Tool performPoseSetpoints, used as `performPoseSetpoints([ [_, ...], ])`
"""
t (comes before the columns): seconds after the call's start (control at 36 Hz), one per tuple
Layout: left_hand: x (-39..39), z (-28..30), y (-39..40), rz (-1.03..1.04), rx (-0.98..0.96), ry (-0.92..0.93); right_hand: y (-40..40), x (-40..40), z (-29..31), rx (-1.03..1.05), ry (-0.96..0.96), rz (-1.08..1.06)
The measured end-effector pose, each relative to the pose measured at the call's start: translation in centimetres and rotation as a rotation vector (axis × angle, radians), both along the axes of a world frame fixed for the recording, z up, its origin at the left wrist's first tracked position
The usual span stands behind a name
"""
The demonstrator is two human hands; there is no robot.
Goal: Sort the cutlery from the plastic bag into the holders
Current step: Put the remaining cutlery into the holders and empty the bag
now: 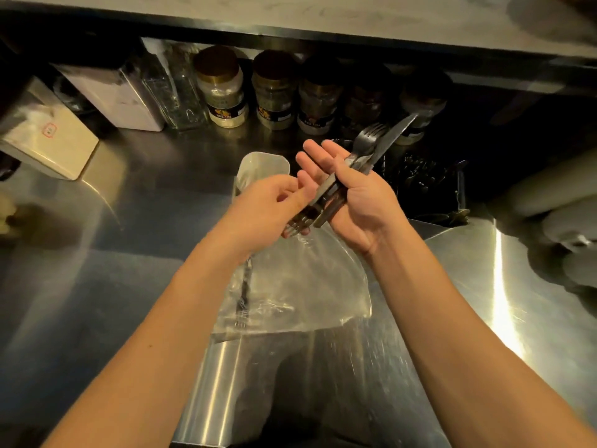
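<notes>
My right hand (358, 195) holds a bundle of cutlery above the steel counter, thumb laid over the handles. A fork (371, 135) and a knife (395, 135) stick out of it toward the back right. My left hand (274, 202) pinches the near ends of that bundle, where another fork's tines (295, 226) point toward me. Below both hands lies the clear plastic bag (310, 286) with a fork (244, 295) still inside at its left. A translucent plastic holder (263, 164) stands just behind my left hand. A dark holder (426, 185) with cutlery sits to the right.
Several spice jars (223, 88) line the back under a shelf. A napkin box (119, 98) and a cardboard box (45, 137) stand at the back left. Pale rolled cloths (562, 202) lie at the right edge. The counter (97, 253) is bare steel on the left.
</notes>
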State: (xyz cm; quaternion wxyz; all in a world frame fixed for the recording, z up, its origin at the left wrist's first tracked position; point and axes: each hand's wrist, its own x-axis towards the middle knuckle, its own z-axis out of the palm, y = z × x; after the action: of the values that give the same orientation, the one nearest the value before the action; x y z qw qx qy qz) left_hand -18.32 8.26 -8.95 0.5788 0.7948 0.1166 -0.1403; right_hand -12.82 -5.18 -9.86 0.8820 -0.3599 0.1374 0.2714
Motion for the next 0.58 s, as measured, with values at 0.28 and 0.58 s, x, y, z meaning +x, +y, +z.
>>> performPoseSetpoints([
  [0.28,-1.8,0.2,-2.9,0.171,0.246,-0.202,-3.4,-1.8,1.0,-0.245,-0.152,0.071],
  [0.58,3.1,3.7,-5.2,0.155,-0.204,-0.2,-6.4,-3.7,1.9,-0.255,-0.211,0.404],
])
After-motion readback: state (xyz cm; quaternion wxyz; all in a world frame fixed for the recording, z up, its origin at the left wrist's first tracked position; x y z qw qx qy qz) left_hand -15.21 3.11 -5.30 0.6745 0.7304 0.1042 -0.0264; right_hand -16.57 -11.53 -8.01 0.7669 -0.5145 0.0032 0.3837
